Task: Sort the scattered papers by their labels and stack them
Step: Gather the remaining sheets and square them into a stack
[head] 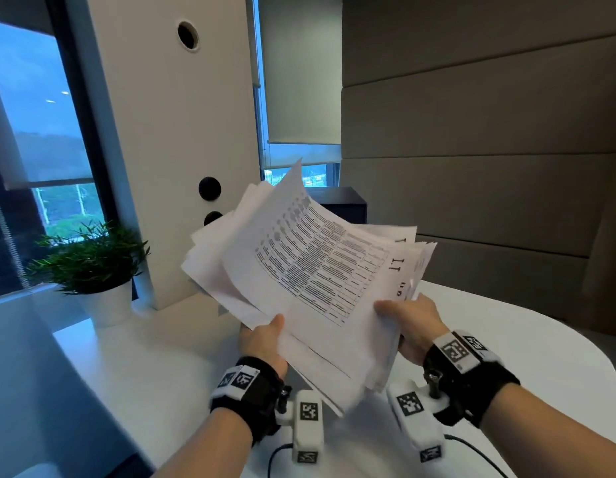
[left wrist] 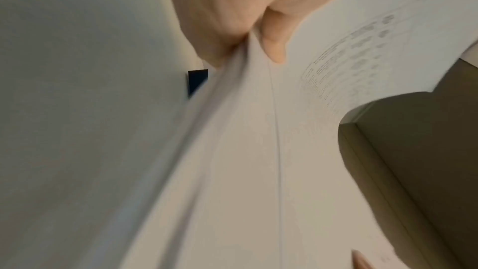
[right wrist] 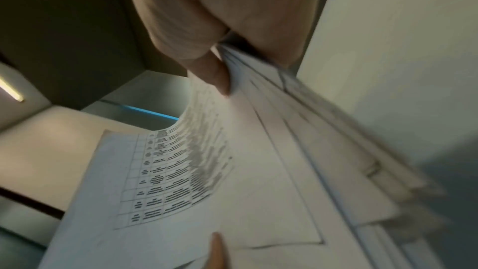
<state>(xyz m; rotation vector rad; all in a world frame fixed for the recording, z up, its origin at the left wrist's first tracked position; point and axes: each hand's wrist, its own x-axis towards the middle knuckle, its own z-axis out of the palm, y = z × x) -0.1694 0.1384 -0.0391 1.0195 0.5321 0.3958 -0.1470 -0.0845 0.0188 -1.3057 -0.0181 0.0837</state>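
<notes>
A loose, fanned bundle of white printed papers (head: 299, 270) hangs in the air above the white table (head: 155, 357). The top sheet carries a printed table of text, and sheets beneath stick out at odd angles. My left hand (head: 265, 339) grips the bundle's near left edge, thumb on top. My right hand (head: 410, 322) grips its right edge, thumb on top too. The left wrist view shows the left hand (left wrist: 258, 34) pinching the papers (left wrist: 245, 150). The right wrist view shows the right hand (right wrist: 220, 64) pinching the papers (right wrist: 232, 191). The undersides of the papers are hidden.
A potted green plant (head: 92, 263) in a white pot stands at the table's far left. A white pillar (head: 175, 150) with round holes rises behind the table. A dark box (head: 341, 201) sits at the back. Padded wall panels (head: 489, 150) fill the right.
</notes>
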